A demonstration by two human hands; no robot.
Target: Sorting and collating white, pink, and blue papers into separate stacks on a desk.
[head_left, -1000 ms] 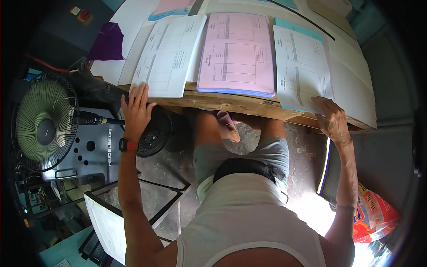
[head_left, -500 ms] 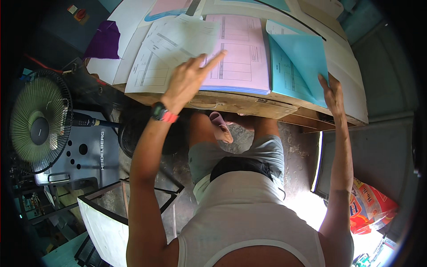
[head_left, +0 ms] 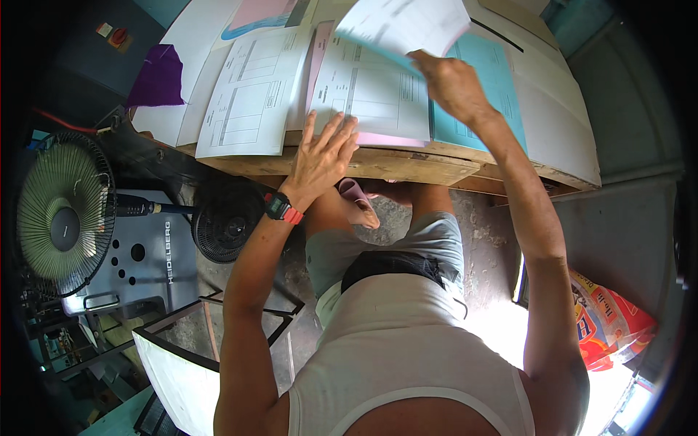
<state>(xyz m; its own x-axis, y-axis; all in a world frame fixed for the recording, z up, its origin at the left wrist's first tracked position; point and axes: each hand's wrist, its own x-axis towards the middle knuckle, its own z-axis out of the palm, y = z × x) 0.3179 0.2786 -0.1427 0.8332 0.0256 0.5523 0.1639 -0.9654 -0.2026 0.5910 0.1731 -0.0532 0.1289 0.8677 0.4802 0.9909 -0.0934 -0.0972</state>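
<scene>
Where papers point(head_left: 243, 109) lie, desk point(head_left: 429, 171) (wooden), fan point(head_left: 65, 227)

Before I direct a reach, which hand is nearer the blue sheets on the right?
Right. The right hand is over the left part of the blue sheets, holding lifted sheets; the left hand is farther left, on the middle white sheet.

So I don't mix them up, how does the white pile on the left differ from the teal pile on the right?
The white pile has a pale top sheet; the teal pile, a blue-green one. The white pile is unobstructed, while the teal pile is partly hidden by the right hand, which holds raised sheets. Both lie near the desk's front edge.
</scene>
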